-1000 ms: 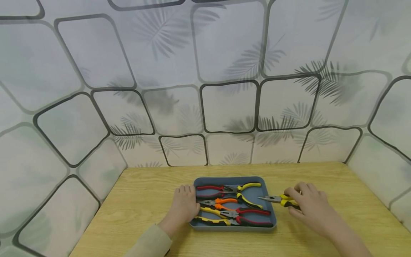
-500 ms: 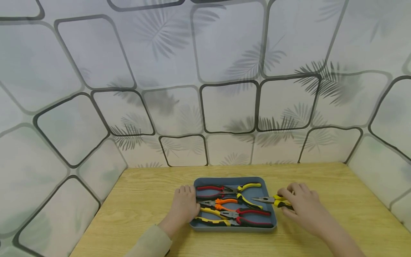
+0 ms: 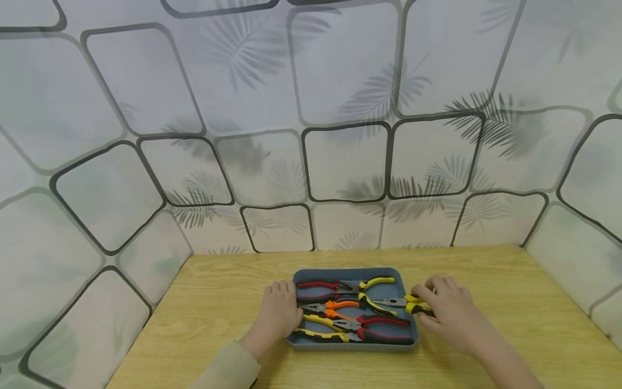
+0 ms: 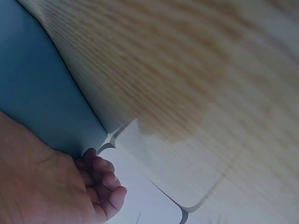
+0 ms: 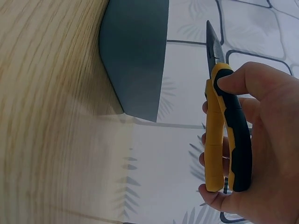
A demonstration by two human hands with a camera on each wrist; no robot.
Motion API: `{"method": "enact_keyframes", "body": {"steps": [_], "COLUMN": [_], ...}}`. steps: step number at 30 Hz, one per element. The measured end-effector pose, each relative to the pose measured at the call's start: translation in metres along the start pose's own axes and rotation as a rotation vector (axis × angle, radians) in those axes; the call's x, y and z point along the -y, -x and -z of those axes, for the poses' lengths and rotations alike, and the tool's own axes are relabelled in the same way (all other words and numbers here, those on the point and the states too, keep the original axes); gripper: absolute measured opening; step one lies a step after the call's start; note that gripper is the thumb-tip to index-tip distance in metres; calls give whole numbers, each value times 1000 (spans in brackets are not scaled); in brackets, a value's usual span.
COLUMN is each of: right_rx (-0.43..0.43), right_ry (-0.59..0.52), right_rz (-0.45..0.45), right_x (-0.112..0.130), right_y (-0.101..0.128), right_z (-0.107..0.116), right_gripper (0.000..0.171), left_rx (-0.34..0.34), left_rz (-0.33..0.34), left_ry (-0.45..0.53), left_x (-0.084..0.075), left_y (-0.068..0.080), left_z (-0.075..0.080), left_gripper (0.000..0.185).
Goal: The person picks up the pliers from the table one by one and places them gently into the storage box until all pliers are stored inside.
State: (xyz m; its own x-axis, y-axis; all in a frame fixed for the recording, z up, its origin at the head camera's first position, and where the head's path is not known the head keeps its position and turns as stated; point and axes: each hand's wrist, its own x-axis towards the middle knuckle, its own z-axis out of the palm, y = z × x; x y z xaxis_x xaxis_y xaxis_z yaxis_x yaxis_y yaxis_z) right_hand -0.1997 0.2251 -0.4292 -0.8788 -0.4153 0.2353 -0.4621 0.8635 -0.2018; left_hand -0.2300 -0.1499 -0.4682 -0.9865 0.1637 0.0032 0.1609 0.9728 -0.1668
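While the left hand [image 3: 278, 314] rests flat against the shallow blue-grey plastic tray [image 3: 349, 273] on the wooden bench [image 3: 218, 302], right hand [image 3: 449, 316] grip curled round yellow-and-black needle-nose pliers [image 3: 405, 304], tip over the tray's right edge.

We are seeing bare table [image 3: 486, 281] lying open right of the tray [image 3: 351, 272]; four pliers [image 3: 350, 313] are crowding its floor; our left hand [image 3: 278, 313] is blocking its left rim; the wall [image 3: 340, 162] is closing off the back.
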Motion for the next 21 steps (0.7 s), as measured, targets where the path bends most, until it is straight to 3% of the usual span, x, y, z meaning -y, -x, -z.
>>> {"method": "enact_keyframes", "body": {"steps": [21], "right_rx": [25], "right_ry": [-12], "right_rz": [31], "right_x": [8], "right_y": [-11], "right_z": [-9], "right_gripper": [31], "left_rx": [-11], "left_rz": [-5], "left_ry": [5], "left_x": [1], "left_y": [0], "left_z": [0], "left_gripper": [45]}}
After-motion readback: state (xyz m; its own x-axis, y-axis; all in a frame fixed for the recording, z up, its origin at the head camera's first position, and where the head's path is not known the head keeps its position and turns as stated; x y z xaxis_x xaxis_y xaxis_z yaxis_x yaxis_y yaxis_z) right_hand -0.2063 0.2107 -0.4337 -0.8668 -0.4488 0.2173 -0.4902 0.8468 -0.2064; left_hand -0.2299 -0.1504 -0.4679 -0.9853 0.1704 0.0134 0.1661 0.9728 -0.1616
